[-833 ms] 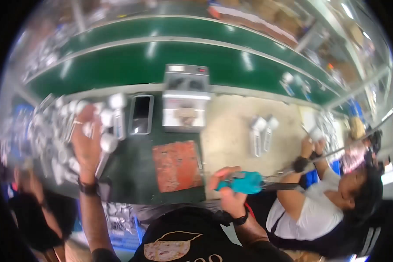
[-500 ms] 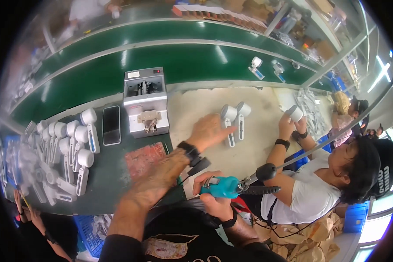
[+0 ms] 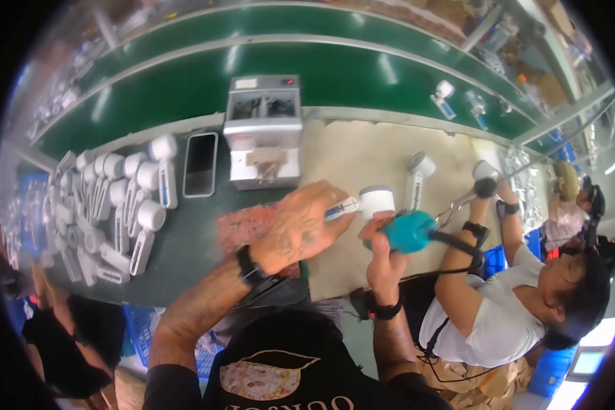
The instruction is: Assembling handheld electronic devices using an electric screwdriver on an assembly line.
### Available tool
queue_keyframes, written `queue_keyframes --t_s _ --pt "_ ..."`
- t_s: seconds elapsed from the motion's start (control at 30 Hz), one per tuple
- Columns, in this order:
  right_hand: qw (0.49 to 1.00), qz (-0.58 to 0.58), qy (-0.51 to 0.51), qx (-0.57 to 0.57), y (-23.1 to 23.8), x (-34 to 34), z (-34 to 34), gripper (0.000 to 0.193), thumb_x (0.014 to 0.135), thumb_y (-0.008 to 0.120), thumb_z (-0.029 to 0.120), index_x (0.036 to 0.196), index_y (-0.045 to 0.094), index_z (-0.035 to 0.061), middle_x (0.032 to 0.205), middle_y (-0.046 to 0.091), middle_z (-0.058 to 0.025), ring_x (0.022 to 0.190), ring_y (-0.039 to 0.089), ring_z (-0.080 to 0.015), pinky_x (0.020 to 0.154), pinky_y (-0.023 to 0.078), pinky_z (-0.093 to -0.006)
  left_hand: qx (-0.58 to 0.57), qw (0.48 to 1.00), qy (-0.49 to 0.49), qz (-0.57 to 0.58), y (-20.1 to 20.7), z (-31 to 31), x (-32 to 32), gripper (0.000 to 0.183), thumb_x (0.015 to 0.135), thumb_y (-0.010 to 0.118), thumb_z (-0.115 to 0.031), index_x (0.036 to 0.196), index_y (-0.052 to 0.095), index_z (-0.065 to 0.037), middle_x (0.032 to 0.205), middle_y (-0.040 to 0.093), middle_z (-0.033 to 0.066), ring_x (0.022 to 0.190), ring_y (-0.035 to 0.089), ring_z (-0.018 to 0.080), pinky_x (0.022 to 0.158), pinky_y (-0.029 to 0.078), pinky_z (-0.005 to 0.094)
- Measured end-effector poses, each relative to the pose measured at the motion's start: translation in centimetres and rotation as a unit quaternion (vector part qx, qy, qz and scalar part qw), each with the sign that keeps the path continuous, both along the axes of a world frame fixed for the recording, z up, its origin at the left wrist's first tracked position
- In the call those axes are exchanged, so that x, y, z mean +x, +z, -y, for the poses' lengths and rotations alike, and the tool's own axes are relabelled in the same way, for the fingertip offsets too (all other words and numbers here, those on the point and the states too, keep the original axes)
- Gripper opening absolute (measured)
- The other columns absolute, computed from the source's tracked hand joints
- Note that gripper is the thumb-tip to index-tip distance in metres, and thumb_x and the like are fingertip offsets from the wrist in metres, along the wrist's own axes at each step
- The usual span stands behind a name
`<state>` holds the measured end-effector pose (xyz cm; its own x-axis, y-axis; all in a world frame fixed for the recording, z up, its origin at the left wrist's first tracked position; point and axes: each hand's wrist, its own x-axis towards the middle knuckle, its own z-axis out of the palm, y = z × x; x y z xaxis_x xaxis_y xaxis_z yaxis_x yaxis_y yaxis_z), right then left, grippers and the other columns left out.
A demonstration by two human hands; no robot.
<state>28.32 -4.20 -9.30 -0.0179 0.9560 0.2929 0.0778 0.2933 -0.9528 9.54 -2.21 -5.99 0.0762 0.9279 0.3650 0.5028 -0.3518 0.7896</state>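
Observation:
My left hand [image 3: 299,224] is closed round the handle of a white handheld device [image 3: 377,203] with a cylindrical head, lifted in front of me and lying sideways. My right hand [image 3: 386,263] grips a teal electric screwdriver [image 3: 413,231], which hangs from a metal hook and trails a black cord. The fingertips of that hand come up to the device's head; whether they touch it I cannot tell. The screwdriver's tip is hidden. Just beyond, a second white device [image 3: 417,181] lies on the tan work surface [image 3: 348,154].
A grey screw-feeding machine [image 3: 265,133] stands at the back, beside a phone [image 3: 201,164]. Many white devices [image 3: 147,176] are heaped at the left. A red worn pad [image 3: 242,227] lies near my left wrist. At the right, a co-worker [image 3: 506,294] handles another device.
My left hand has picked up one of the two devices from the tan surface and drawn it closer. My right hand has raised the screwdriver toward it. The view has shifted.

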Motion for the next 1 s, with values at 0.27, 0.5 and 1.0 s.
queue_keyframes --t_s 0.27,0.5,1.0 --pt "0.993 -0.061 0.099 -0.029 3.8 -5.8 -0.5 0.054 0.099 0.058 0.046 0.120 0.052 -0.0030 0.085 0.059 -0.0065 0.075 0.057 -0.0167 0.069 0.047 -0.0316 -0.008 0.990 0.015 -0.140 -0.8 6.6 -8.3 0.027 0.082 0.076 -0.018 0.107 0.070 -0.009 0.104 0.067 0.0094 0.101 0.064 0.0305 0.084 0.050 0.0430" --pt "0.961 -0.189 0.202 0.011 5.2 -11.9 0.4 0.069 0.092 0.059 0.064 0.116 0.051 -0.0004 0.067 0.048 -0.0038 0.059 0.049 -0.0162 0.057 0.043 -0.0326 0.054 0.990 -0.010 -0.127 -3.5 7.3 -9.8 0.036 0.080 0.077 -0.020 0.113 0.067 -0.009 0.113 0.065 0.0089 0.111 0.061 0.0324 0.094 0.049 0.0445" --pt "0.972 -0.153 0.177 0.032 4.4 -13.1 -0.4 0.066 0.094 0.057 0.064 0.113 0.050 0.0007 0.066 0.047 -0.0031 0.058 0.047 -0.0157 0.055 0.041 -0.0327 0.109 0.989 0.006 -0.099 -4.2 6.8 -9.5 0.032 0.072 0.081 -0.013 0.088 0.054 -0.010 0.098 0.065 0.0071 0.099 0.064 0.0308 0.088 0.053 0.0432"
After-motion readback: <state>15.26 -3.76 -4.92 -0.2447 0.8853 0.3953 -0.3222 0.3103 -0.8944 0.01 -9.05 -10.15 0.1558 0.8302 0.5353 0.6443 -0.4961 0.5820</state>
